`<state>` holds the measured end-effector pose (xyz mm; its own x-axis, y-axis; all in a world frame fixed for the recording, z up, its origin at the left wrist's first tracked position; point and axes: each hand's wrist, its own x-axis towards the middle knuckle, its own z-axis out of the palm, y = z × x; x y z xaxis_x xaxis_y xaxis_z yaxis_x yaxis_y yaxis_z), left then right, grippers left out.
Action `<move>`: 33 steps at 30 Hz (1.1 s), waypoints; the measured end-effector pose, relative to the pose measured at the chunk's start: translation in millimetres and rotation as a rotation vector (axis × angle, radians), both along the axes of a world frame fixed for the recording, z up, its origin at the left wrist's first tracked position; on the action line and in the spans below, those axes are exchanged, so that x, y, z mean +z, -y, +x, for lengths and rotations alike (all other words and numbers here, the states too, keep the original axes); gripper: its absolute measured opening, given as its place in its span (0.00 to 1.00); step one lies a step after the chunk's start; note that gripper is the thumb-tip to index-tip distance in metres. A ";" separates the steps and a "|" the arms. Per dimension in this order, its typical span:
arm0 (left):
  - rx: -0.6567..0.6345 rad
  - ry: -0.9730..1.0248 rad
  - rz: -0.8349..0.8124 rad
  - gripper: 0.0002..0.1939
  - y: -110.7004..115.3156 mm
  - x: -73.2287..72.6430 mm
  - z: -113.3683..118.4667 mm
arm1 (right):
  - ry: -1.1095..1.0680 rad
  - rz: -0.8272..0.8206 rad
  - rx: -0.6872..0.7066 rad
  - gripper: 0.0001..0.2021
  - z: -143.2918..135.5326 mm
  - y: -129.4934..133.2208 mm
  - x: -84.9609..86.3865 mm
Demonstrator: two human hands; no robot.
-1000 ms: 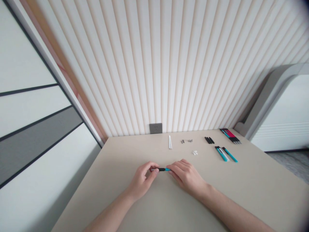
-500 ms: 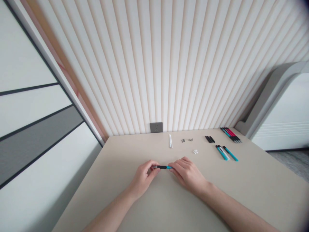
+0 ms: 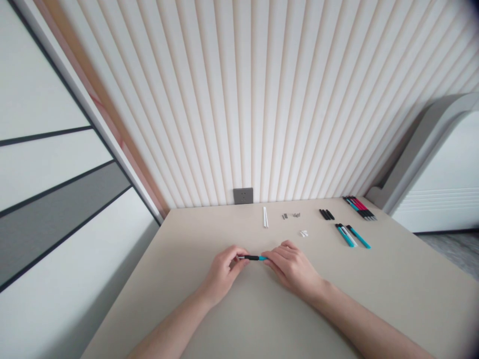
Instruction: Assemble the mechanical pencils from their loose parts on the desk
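Observation:
A pen (image 3: 253, 258) with a black grip and a turquoise barrel lies level between my two hands, just above the table. My left hand (image 3: 224, 271) pinches its silver tip end between thumb and fingers. The fingers of my right hand (image 3: 294, 264) close around the turquoise barrel and hide its far end. Beyond the hands, thin white refills (image 3: 265, 218) lie side by side. To their right are small metal springs (image 3: 296, 215), tiny grey pieces (image 3: 285, 216) and small white plastic parts (image 3: 304, 233).
Farther right lie several black grips (image 3: 327, 214), several turquoise and white barrels (image 3: 345, 236) and a row of red and turquoise pens (image 3: 360, 208). The beige table (image 3: 209, 224) meets a ribbed wall with a dark socket (image 3: 243, 196). A white panel (image 3: 67, 249) stands left.
The view has shifted very slightly. Both hands keep their hold on the pen in nearly the same place.

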<state>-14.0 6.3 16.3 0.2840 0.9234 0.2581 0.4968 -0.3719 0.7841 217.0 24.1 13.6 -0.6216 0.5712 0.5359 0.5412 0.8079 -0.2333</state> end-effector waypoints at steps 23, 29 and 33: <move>0.068 -0.020 0.024 0.09 0.8 -4.4 -1.0 | -0.025 0.003 0.050 0.09 0.8 -1.7 1.4; 0.050 -0.081 0.021 0.11 -0.8 -7.3 -2.0 | -0.026 0.020 0.066 0.08 1.6 -2.2 2.6; 0.035 -0.062 0.086 0.05 -0.8 -7.6 -2.4 | -0.013 -0.035 0.038 0.09 1.1 -1.3 -1.4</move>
<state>-16.4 7.1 8.7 0.2695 0.9084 0.3196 0.5576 -0.4178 0.7173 218.1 25.4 12.3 -0.6364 0.5659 0.5241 0.5073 0.8189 -0.2683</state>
